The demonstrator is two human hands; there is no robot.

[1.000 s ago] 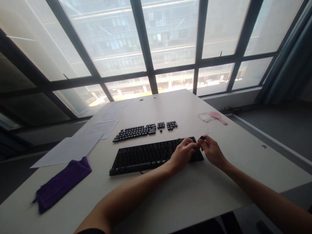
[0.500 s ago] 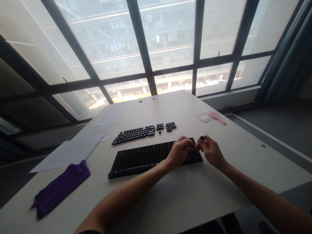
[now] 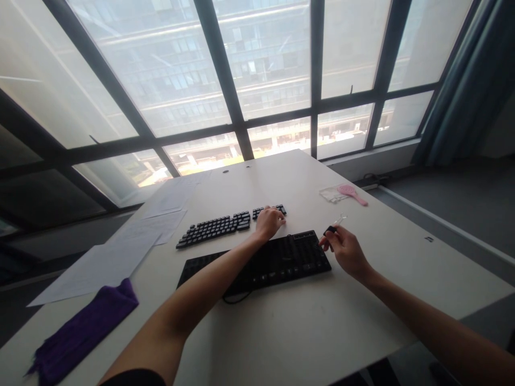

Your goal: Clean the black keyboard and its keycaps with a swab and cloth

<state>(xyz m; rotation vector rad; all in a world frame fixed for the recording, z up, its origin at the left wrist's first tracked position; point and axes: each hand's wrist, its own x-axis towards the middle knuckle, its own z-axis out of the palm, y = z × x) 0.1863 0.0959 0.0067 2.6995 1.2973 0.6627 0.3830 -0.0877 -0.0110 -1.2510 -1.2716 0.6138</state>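
Observation:
My left hand (image 3: 270, 222) is over the right part of the loose black keycaps (image 3: 217, 228), its fingers drawn together. Whatever is between its fingertips is too small to make out. My right hand (image 3: 349, 252) is closed on a keycap puller (image 3: 331, 229) with a black grip and thin wire prongs pointing up and away. This hand is just beside the right end of the black keyboard (image 3: 281, 260), which lies partly under my left forearm. The keycaps are in keyboard-like rows behind the keyboard.
On the white table (image 3: 281, 321), a purple cloth (image 3: 86, 332) lies at the left, near several paper sheets (image 3: 108, 268). A pink brush-like item (image 3: 352, 194) rests on a clear bag (image 3: 332, 194) at the back right. Windows (image 3: 277, 69) stand behind the table.
My left hand has moved from the right end of the keyboard, up and left to the loose keycaps. My right hand stays near the keyboard's right end with the puller. The view has shifted slightly.

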